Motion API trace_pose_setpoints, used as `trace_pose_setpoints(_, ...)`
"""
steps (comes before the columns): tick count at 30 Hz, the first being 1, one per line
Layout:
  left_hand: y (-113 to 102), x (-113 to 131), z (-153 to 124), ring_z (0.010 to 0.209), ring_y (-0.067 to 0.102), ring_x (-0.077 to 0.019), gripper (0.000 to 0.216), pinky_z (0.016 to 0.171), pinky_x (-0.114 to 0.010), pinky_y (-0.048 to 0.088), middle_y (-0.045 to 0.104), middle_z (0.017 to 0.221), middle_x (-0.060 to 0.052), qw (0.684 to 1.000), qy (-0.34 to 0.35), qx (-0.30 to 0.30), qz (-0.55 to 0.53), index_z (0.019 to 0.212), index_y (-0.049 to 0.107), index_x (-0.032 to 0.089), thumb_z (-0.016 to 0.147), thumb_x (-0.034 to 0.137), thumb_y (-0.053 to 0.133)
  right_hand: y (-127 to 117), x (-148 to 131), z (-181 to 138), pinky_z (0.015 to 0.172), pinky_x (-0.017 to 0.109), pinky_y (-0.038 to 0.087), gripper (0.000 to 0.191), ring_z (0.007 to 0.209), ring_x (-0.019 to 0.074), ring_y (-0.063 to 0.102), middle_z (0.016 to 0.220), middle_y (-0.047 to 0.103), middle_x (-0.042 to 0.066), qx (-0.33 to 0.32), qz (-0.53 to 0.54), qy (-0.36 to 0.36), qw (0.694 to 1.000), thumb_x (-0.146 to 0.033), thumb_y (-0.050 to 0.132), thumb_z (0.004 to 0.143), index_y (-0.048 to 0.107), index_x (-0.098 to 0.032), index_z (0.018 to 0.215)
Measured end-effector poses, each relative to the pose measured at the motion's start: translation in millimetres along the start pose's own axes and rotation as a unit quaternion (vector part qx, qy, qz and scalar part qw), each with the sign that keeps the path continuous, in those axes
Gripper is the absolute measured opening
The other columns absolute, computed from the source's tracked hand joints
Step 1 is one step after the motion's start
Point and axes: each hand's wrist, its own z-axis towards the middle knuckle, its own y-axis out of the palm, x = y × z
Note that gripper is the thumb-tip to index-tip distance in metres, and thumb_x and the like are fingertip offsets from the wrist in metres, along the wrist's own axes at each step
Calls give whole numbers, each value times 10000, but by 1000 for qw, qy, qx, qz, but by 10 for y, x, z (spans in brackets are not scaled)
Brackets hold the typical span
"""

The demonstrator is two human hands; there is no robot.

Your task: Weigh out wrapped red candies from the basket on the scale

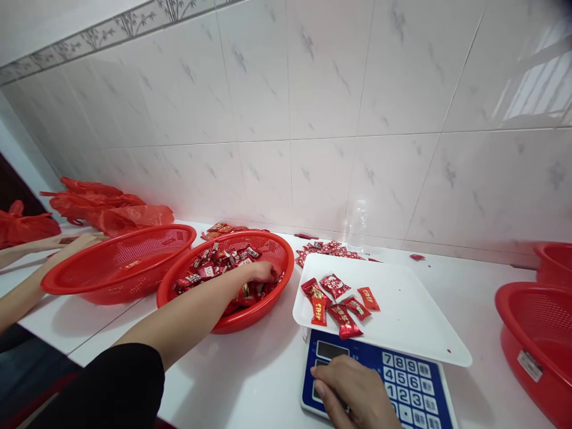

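Note:
My left hand (263, 272) reaches into a red plastic basket (281, 238) of wrapped candies (208, 271). Its fingers curl down among the wrappers, and what they grip is hidden. Over the blue keypad scale (413, 381) rests my right hand (357, 390), fingers bent and thumb near the index fingertip, with nothing visible in them. It covers part of the display and keys. The scale's white tray (402, 298) carries several red candy packets (343, 322) in a loose group at its left side.
Left of my basket stands another red basket (120, 262) with a few packets inside. A person's forearms (49, 268) reach past it, near red plastic bags (102, 205). More candies (328, 249) lie behind the tray by the tiled wall. Red baskets (536, 333) stand at right.

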Motion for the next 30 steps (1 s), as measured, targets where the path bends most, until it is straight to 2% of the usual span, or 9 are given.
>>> trace_pose_setpoints(4,-94,94,-48,933,610,-199,276,791,-387,526,603,1111,-75,998,21,58,-12,1119,580,144,905,317,554,-34,-4,19,538,210,487,153,573,131,624,669,679,21,-21,-1,-13,1000,-138,484,887,607,-176,969)
trace_pose_setpoints(7,-258,225,-92,795,611,-174,153,709,-305,497,644,862,-31,987,53,147,-34,874,630,157,874,300,577,-56,-4,23,542,214,486,149,583,135,626,676,683,23,-26,-2,-10,1000,-138,484,888,608,-172,963)
trace_pose_setpoints(9,-366,362,-160,736,592,-178,170,648,-272,450,618,720,-10,971,81,217,-55,754,602,172,856,301,561,-55,-4,19,536,221,478,146,579,137,616,676,680,23,-27,-1,-7,1000,-139,487,886,607,-174,960)
trace_pose_setpoints(12,-410,644,-340,711,571,-175,201,602,-255,407,607,703,-2,947,136,278,-87,774,573,177,858,349,511,-39,-6,12,527,228,463,146,571,137,603,666,672,18,-32,-5,-2,999,-151,480,892,609,-179,954)
trace_pose_setpoints(14,-315,848,-494,697,577,-161,198,591,-241,411,627,738,5,941,178,269,-106,836,575,181,848,370,516,-32,-14,9,530,231,457,152,576,137,601,671,670,18,-31,-3,-2,1000,-153,475,896,607,-178,966)
trace_pose_setpoints(18,88,1142,-762,672,591,-165,264,597,-253,436,656,764,8,944,249,189,-109,1026,595,212,824,380,568,-43,-39,10,556,240,455,162,602,138,594,705,674,22,-40,1,15,999,-147,475,900,602,-186,992)
trace_pose_setpoints(20,288,1205,-837,805,612,-209,341,701,-302,465,677,880,-19,946,268,169,-68,1119,587,239,807,378,601,-57,-44,12,561,240,454,167,612,138,591,707,668,24,-41,1,26,999,-149,469,904,606,-191,990)
trace_pose_setpoints(24,510,1217,-919,1165,509,-258,377,976,-383,401,586,1239,-72,922,305,215,-99,1207,551,255,851,377,570,-89,-41,24,574,244,468,162,640,142,593,719,662,29,-26,11,29,999,-140,480,893,606,-184,985)
trace_pose_setpoints(30,748,1050,-1080,1124,547,-202,276,989,-353,420,588,1166,-79,818,324,345,-327,1193,487,239,959,355,398,-151,-43,41,664,280,514,172,746,155,622,811,680,49,20,10,35,999,-98,478,890,584,-184,994)
